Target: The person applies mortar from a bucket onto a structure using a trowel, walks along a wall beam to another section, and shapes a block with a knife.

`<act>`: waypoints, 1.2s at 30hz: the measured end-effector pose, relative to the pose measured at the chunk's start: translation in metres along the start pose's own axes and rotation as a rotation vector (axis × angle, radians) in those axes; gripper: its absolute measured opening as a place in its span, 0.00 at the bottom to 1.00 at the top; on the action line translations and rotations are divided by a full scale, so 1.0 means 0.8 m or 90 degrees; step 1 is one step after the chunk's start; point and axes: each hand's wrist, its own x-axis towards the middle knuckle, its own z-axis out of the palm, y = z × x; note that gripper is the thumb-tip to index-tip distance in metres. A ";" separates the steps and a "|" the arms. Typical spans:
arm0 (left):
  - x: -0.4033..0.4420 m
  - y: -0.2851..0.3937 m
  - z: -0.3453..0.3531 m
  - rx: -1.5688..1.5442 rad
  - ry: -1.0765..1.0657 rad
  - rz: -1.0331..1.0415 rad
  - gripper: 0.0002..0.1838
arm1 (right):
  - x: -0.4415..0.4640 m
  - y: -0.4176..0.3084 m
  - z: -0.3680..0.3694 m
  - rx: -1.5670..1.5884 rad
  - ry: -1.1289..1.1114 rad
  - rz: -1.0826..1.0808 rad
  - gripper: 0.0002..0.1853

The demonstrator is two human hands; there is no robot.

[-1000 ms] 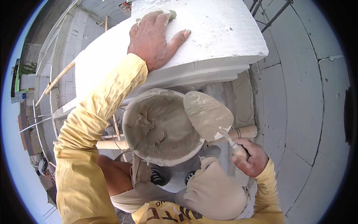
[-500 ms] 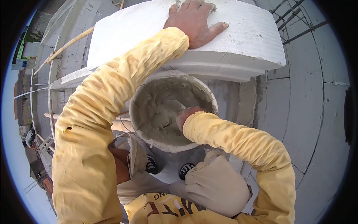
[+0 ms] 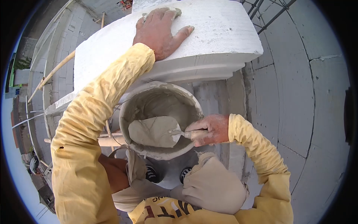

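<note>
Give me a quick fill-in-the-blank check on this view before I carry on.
1. The trowel is held in the ____ hand.
2. That hand grips the trowel by its ____.
3. The other hand rests on a block coloured ____.
4. Both sleeves are coloured ____.

Missing words: right; handle; white; yellow.

And there's the slanting bamboo pole [image 3: 57, 72], our marker! Left of it, greenery [image 3: 23, 62] and green railing [image 3: 11, 75]. Below and right of that pole, a thicker level pole [image 3: 109, 142]. Well off to its right, the grey block wall [image 3: 292, 93]; higher up, dark steel bars [image 3: 275, 18]!
</note>
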 end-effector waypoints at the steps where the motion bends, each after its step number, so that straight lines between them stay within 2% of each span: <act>1: 0.001 0.002 -0.001 0.016 0.020 0.023 0.35 | -0.022 0.018 0.010 -0.011 0.074 -0.068 0.37; 2: 0.001 0.000 0.000 0.026 0.041 0.047 0.34 | -0.045 0.035 0.024 -0.025 0.153 -0.128 0.39; 3: 0.002 0.001 0.000 0.037 0.034 0.046 0.34 | -0.069 0.051 0.038 0.038 0.201 -0.140 0.36; 7: 0.004 0.010 -0.002 0.045 0.002 0.045 0.35 | -0.173 0.079 0.089 0.183 0.388 -0.014 0.36; 8: 0.005 0.009 -0.001 0.049 -0.001 0.045 0.36 | -0.193 0.089 0.104 0.188 0.398 -0.015 0.36; 9: 0.006 0.007 -0.001 0.055 -0.005 0.044 0.36 | -0.211 0.097 0.117 0.217 0.486 0.038 0.35; 10: 0.005 0.003 0.001 0.056 -0.006 0.052 0.36 | -0.221 0.103 0.124 0.246 0.573 0.091 0.34; 12: 0.005 -0.001 0.007 0.098 -0.008 0.040 0.36 | -0.224 0.115 0.120 0.272 0.642 0.127 0.33; 13: 0.006 0.003 0.003 0.097 -0.014 0.046 0.36 | -0.224 0.122 0.115 0.294 0.704 0.167 0.32; 18: 0.008 0.010 -0.001 0.095 -0.020 0.055 0.35 | -0.118 0.202 0.034 0.057 0.951 0.335 0.33; 19: 0.009 0.010 0.000 0.088 -0.011 0.061 0.35 | -0.078 0.242 0.010 -0.023 0.962 0.396 0.32; 21: 0.008 0.011 -0.003 0.085 -0.003 0.072 0.34 | -0.015 0.268 -0.046 0.006 0.896 0.567 0.32; 23: 0.010 0.014 -0.005 0.073 -0.002 0.083 0.33 | 0.030 0.312 -0.086 0.028 0.902 0.572 0.31; 25: 0.012 0.013 -0.005 0.070 -0.007 0.084 0.32 | 0.041 0.303 -0.093 0.050 0.901 0.577 0.30; 27: 0.009 0.012 -0.004 0.059 -0.015 0.073 0.32 | 0.038 0.289 -0.068 0.124 1.038 0.489 0.30; 28: 0.010 0.013 -0.004 0.051 -0.021 0.063 0.34 | 0.041 0.298 -0.051 0.122 1.034 0.493 0.30; 30: 0.012 0.017 -0.004 0.039 -0.028 0.056 0.36 | 0.042 0.326 -0.005 0.096 1.212 0.308 0.30; 32: 0.013 0.018 -0.006 0.040 -0.035 0.061 0.36 | 0.035 0.333 0.045 0.326 1.190 0.205 0.29; 33: 0.014 0.017 -0.006 0.031 -0.042 0.063 0.36 | 0.037 0.340 0.068 0.331 1.189 0.208 0.29; 35: 0.014 0.019 -0.005 0.030 -0.048 0.058 0.36 | 0.050 0.368 0.100 0.551 1.154 0.109 0.30; 36: 0.014 0.020 -0.004 0.030 -0.050 0.052 0.36 | 0.063 0.392 0.102 0.555 1.157 0.111 0.30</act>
